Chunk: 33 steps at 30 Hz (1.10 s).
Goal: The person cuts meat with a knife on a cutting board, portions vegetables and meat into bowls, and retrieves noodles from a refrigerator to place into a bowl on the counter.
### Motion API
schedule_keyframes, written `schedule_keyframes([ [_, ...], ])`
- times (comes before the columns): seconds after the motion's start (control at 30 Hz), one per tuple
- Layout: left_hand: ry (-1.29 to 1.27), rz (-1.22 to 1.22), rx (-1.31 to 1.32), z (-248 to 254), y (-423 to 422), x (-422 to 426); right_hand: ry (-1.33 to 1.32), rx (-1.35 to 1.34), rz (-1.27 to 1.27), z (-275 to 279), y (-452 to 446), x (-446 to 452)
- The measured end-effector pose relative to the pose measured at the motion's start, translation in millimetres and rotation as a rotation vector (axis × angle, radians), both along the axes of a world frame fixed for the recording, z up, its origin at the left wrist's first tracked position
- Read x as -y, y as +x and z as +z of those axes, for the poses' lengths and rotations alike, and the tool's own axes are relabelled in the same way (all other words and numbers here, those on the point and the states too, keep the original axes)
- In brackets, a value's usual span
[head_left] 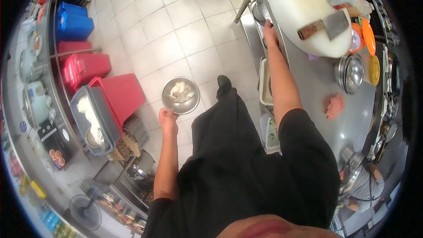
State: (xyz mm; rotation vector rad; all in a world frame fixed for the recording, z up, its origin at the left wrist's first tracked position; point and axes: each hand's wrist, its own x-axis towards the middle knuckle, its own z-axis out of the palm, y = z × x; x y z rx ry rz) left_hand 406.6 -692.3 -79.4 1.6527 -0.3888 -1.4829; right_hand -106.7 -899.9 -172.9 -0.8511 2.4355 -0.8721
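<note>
Left hand [168, 121] has fingers clamped on the near rim of a steel bowl [194, 105] with pale, lumpy food [181, 92] in it, held out over the tiled floor [150, 53]. Right hand [269, 34] is farther out at the prep table's edge, next to a metal bowl [263, 6] on the lower shelf; can't tell its finger state, partly hidden. Above it, a cleaver [336, 24] lies on a thick white board [297, 2].

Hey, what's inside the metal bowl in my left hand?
The metal bowl in your left hand holds a soft-looking, pale food mass. Bare metal shows around it; the part of the bottom under the mass is covered and can't be seen.
</note>
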Motion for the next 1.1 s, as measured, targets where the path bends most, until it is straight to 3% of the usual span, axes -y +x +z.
schedule_keyframes([
  [0.27, 0.066, -0.042, 0.003, -54, -21, 97, -0.033, -0.081, -0.187, -85, -57, 127],
  [0.57, 0.163, -0.027, 0.048, -79, -8, 123, 0.037, -0.130, -0.222, -127, -92, 142],
  [0.67, 0.215, -0.043, 0.078, -78, -11, 143, 0.140, -0.250, -0.107, -139, -109, 128],
  [0.77, 0.218, -0.072, 0.074, -69, 3, 166, 0.208, -0.401, 0.177, -174, -142, 108],
  [0.8, 0.248, -0.160, 0.186, -61, 5, 183, 0.008, 0.055, 0.085, -144, -114, 114],
  [0.83, 0.271, -0.079, 0.093, -75, 18, 191, -0.364, 0.643, -0.164, -111, -84, 121],
  [0.87, 0.271, -0.102, 0.167, -49, 12, 217, -0.580, 0.999, -0.434, -77, -53, 129],
  [1.0, 0.163, -0.116, 0.091, -70, 58, 277, -0.445, 1.058, -0.228, 26, 142, 153],
  [1.07, 0.117, -0.131, 0.134, -64, 80, 311, -0.182, 0.857, -0.067, 68, 264, 176],
  [1.1, 0.119, -0.105, 0.090, -48, 91, 317, -0.184, 0.802, 0.122, 73, 317, 184],
])
